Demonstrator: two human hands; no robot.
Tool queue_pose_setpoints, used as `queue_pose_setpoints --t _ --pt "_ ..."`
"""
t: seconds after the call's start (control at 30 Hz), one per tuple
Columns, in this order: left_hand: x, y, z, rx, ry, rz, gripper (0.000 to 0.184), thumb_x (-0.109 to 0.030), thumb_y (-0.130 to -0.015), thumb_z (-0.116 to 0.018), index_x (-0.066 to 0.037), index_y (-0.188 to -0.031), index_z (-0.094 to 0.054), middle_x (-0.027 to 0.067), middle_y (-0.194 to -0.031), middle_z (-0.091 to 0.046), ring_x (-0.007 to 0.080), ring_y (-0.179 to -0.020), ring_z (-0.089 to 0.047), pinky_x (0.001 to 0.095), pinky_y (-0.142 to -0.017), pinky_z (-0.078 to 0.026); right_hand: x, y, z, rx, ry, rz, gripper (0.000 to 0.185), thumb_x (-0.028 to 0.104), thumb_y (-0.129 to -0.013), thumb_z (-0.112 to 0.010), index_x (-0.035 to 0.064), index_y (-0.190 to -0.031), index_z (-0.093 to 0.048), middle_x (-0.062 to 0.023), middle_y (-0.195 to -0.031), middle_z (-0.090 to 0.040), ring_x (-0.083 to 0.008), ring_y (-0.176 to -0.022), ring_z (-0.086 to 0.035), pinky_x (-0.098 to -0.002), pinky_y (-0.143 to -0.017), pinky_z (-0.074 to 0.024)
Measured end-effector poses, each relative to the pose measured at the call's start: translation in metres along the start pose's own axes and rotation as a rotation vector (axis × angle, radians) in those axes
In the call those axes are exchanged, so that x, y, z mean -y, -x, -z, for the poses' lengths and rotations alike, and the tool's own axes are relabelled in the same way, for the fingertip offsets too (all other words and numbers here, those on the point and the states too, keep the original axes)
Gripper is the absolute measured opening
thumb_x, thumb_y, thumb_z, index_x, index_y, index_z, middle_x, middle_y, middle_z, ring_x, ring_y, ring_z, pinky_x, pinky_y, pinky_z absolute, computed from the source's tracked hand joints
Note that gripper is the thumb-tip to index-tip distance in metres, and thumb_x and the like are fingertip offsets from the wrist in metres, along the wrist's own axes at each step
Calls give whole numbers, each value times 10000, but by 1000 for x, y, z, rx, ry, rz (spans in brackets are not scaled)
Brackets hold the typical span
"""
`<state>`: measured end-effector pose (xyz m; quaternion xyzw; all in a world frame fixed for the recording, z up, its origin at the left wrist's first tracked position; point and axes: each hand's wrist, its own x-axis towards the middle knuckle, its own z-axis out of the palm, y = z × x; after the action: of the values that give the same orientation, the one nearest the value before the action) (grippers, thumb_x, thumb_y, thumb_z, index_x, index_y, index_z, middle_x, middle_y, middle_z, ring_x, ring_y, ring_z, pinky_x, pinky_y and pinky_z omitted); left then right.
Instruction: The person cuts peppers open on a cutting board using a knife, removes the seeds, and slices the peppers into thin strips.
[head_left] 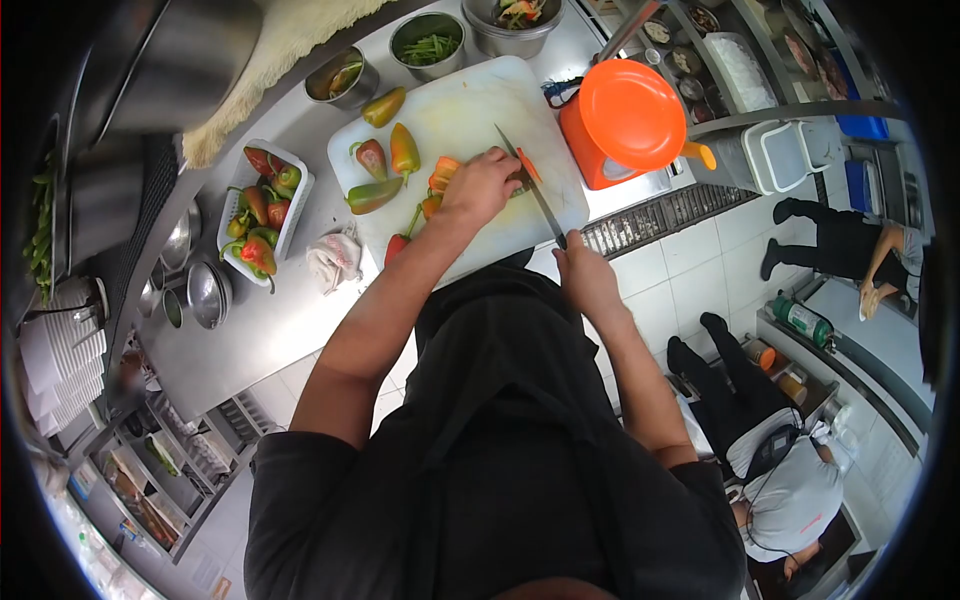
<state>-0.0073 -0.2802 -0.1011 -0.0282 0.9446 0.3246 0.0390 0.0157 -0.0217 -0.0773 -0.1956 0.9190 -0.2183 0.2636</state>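
My right hand [588, 272] grips the handle of a kitchen knife [545, 207], whose long blade slants across the white cutting board [470, 110]. Beside the blade, the fingers of my left hand [484, 186] are bent over a piece of pepper, mostly hidden under them. An orange-red pepper strip [527, 163] lies against the blade. Left of my left hand is a cut orange pepper [443, 174]. Whole peppers rest on the board: a yellow-orange one [404, 150], a reddish one [370, 158], a green one [374, 196] and a yellow-green one [384, 106].
A white basket [291, 212] of peppers and a crumpled cloth [334, 259] are to the left. Metal containers, one with green strips [428, 48], line the back. An orange lidded container [628, 120] stands right of the board. Two other people [790, 490] are at the right.
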Motion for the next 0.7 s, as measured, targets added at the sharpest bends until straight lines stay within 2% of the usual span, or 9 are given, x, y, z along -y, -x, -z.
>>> queue_pose_setpoints --t 0.2,0.4,0.53,0.63,0.7 --pt "2 3 2 -17 22 6 287 -161 -946 -787 -78 -1217 -742 95 -1211 -713 346 -1127 -701 460 -967 -574 12 30 26 71 31 -63 276 265 -1089 -610 6 -1124 -523 -299 -865 -734 -528 -844 -713 -624 -753 -549" --pt "5 6 -4 -48 16 1 284 -162 -948 -784 -67 -1212 -737 94 -1222 -710 346 -1134 -699 467 -977 -575 6 19 -4 66 58 -113 279 261 -1091 -611 0 -1137 -522 -304 -858 -730 -530 -845 -717 -627 -750 -553" --pt "0 7 -1 -26 1 17 287 -163 -950 -781 -68 -1216 -729 99 -1230 -700 352 -1137 -695 478 -973 -579 6 -13 -8 -14 -9 41 276 252 -1089 -616 -4 -1147 -529 -299 -852 -731 -527 -812 -717 -613 -708 -556" --pt "-1 7 1 -15 9 35 290 -165 -950 -780 -74 -1219 -720 105 -1223 -687 360 -1138 -692 483 -970 -582 8 -3 2 -24 -20 63 274 249 -1084 -625 -2 -1140 -529 -296 -850 -731 -526 -809 -717 -618 -708 -554" --pt "-1 5 4 -10 -1 35 293 -161 -944 -784 -75 -1216 -717 107 -1218 -682 365 -1136 -691 483 -970 -581 15 15 14 5 26 2 273 247 -1079 -633 1 -1121 -521 -305 -838 -724 -534 -816 -711 -626 -714 -550"
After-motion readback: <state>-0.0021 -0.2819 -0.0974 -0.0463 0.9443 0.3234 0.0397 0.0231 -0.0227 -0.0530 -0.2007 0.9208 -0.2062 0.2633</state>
